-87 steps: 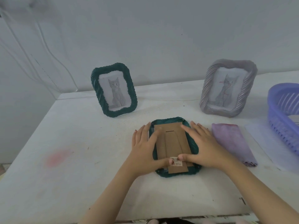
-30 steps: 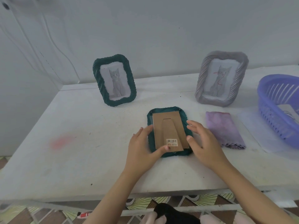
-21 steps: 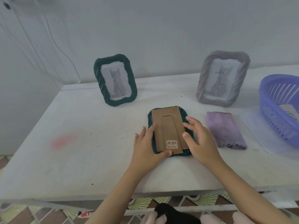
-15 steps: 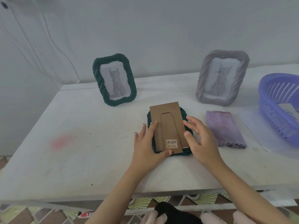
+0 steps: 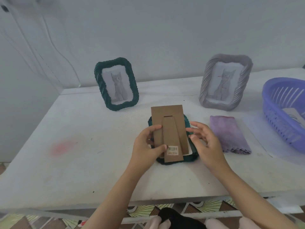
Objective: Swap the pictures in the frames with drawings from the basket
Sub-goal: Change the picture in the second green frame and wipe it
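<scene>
A dark green frame (image 5: pixel 189 158) lies face down on the white table (image 5: pixel 82 162) in front of me. Its brown cardboard backing (image 5: pixel 168 123), with a stand flap and a barcode sticker, is lifted above the frame and pushed toward the far side. My left hand (image 5: pixel 145 146) grips the backing's left edge, thumb near the sticker. My right hand (image 5: pixel 204 142) hovers open beside its right edge, over the frame. A sliver of white paper (image 5: pixel 190 150) shows under the backing. Two upright frames with cat pictures stand behind: a green frame (image 5: pixel 116 83) and a grey frame (image 5: pixel 225 81).
A blue plastic basket (image 5: pixel 283 111) holding paper drawings stands at the right edge of the table. A folded purple cloth (image 5: pixel 229 134) lies between the basket and the flat frame. A pink stain (image 5: pixel 61 147) marks the table on the left. The wall is close behind the frames.
The backing slid out of the flat frame toward the far side and my left hand has now lifted it. My right hand came off it and opened.
</scene>
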